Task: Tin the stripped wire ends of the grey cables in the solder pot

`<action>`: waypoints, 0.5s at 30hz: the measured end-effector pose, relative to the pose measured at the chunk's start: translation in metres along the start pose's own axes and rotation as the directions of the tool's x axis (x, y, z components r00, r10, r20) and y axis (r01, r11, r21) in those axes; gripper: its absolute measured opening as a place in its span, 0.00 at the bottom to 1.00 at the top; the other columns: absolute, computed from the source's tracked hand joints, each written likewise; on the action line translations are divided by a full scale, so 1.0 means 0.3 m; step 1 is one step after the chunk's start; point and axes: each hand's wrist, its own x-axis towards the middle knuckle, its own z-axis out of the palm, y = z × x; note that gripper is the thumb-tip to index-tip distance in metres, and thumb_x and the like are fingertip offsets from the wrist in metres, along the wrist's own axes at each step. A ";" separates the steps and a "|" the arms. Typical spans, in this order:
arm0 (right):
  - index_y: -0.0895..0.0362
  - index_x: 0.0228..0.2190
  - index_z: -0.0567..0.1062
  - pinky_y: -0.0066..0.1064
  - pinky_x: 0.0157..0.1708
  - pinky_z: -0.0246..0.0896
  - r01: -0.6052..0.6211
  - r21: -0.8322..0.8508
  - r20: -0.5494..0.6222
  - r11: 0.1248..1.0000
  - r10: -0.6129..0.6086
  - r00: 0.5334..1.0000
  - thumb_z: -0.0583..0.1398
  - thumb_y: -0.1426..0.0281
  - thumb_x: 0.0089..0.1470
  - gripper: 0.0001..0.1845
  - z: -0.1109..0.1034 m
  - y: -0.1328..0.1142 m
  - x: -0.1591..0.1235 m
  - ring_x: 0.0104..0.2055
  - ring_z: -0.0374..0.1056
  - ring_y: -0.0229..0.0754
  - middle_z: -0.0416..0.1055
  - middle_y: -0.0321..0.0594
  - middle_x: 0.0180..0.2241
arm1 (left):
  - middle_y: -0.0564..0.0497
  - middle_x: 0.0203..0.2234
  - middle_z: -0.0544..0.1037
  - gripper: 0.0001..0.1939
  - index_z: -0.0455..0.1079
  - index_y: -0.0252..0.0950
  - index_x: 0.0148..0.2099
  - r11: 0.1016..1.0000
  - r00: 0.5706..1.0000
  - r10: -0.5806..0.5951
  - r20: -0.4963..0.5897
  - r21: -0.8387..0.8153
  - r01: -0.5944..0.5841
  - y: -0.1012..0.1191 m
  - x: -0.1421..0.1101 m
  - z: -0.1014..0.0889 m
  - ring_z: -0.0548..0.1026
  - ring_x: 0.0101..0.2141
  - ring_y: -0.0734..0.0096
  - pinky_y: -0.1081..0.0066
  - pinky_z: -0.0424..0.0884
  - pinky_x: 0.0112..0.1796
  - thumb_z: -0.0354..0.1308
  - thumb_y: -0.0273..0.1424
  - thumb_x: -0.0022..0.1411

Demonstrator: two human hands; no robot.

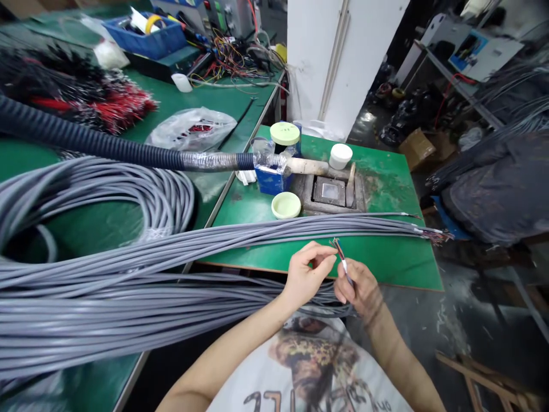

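Our right hand [357, 290] is closed on one grey cable [344, 268], pinching it between thumb and fingers, and the cable's stripped end points up with thin red and dark cores [337, 246] fanning out. Our left hand [305, 274] is half closed just beside those cores; we cannot tell whether it has hold of anything. Both hands are just in front of the near edge of the green workbench [377, 257].

Across that workbench lies a bundle of grey cables [257, 229], too many to count. Beyond it, the workbench carries one solder pot [330, 191] with a square well, one white-lidded tub [341, 155], two pale green-lidded tubs [286, 205] and one blue box [268, 178]. A black corrugated hose [98, 140] ends in a foil-wrapped section beside the blue box. The dark lettering on our white printed T-shirt [300, 366] is too blurred and cut off to read.
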 end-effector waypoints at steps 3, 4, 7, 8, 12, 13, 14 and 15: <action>0.57 0.26 0.70 0.22 0.14 0.52 -0.005 0.015 0.007 1.000 0.005 1.000 0.58 0.57 0.56 0.16 0.007 -0.005 0.004 0.09 0.44 0.27 0.55 0.24 0.09 | 0.56 0.20 0.66 0.06 0.73 0.34 0.30 0.982 0.989 -0.147 0.009 -0.122 0.147 -0.005 0.005 0.002 0.60 0.21 0.80 0.76 0.58 0.24 0.63 0.32 0.53; 0.57 0.26 0.70 0.22 0.13 0.52 -0.007 0.021 0.017 1.000 0.007 1.000 0.58 0.57 0.56 0.17 0.007 -0.006 0.006 0.09 0.44 0.27 0.54 0.24 0.08 | 0.57 0.19 0.66 0.08 0.72 0.34 0.30 0.959 0.976 -0.216 0.037 -0.179 0.219 -0.009 0.008 0.003 0.60 0.20 0.81 0.77 0.57 0.23 0.64 0.33 0.52; 0.57 0.26 0.70 0.22 0.12 0.52 -0.011 0.044 0.049 0.999 0.009 0.999 0.60 0.57 0.55 0.16 0.004 -0.002 0.013 0.08 0.42 0.28 0.53 0.23 0.08 | 0.57 0.19 0.68 0.12 0.71 0.33 0.32 0.860 0.920 -0.365 0.145 -0.325 0.392 -0.024 0.017 0.007 0.60 0.18 0.83 0.79 0.54 0.20 0.66 0.37 0.50; 0.57 0.26 0.70 0.22 0.12 0.52 -0.015 0.051 0.058 0.999 0.012 0.998 0.59 0.57 0.55 0.16 0.003 0.000 0.015 0.08 0.42 0.28 0.53 0.23 0.07 | 0.57 0.20 0.68 0.13 0.71 0.33 0.33 0.830 0.905 -0.388 0.173 -0.361 0.425 -0.028 0.020 0.010 0.60 0.18 0.84 0.79 0.53 0.20 0.66 0.37 0.50; 0.58 0.26 0.70 0.23 0.12 0.53 -0.046 0.066 0.075 0.997 0.041 0.996 0.59 0.57 0.55 0.17 0.001 0.009 0.014 0.08 0.42 0.27 0.53 0.23 0.07 | 0.57 0.20 0.70 0.14 0.72 0.33 0.33 0.762 0.887 -0.406 0.221 -0.454 0.462 -0.031 0.031 0.019 0.60 0.17 0.85 0.80 0.52 0.19 0.68 0.37 0.48; 0.58 0.26 0.70 0.22 0.12 0.53 -0.045 0.073 0.078 0.996 0.040 0.996 0.59 0.57 0.56 0.17 0.001 0.011 0.013 0.08 0.42 0.27 0.53 0.23 0.07 | 0.56 0.20 0.71 0.14 0.72 0.33 0.32 0.756 0.887 -0.407 0.220 -0.464 0.462 -0.029 0.032 0.020 0.61 0.17 0.85 0.80 0.52 0.19 0.68 0.36 0.47; 0.58 0.26 0.70 0.22 0.12 0.53 -0.044 0.084 0.082 0.996 0.037 0.996 0.59 0.57 0.56 0.17 0.000 0.013 0.012 0.08 0.42 0.27 0.53 0.23 0.07 | 0.56 0.19 0.71 0.13 0.72 0.32 0.30 0.754 0.887 -0.410 0.213 -0.467 0.461 -0.027 0.033 0.022 0.61 0.17 0.85 0.80 0.53 0.19 0.69 0.36 0.47; 0.58 0.26 0.71 0.22 0.12 0.53 -0.042 0.098 0.086 0.994 0.034 0.996 0.59 0.58 0.56 0.16 -0.001 0.016 0.011 0.08 0.42 0.27 0.53 0.23 0.08 | 0.55 0.19 0.72 0.13 0.72 0.32 0.29 0.756 0.888 -0.412 0.205 -0.467 0.459 -0.027 0.033 0.023 0.62 0.17 0.85 0.80 0.53 0.20 0.69 0.35 0.46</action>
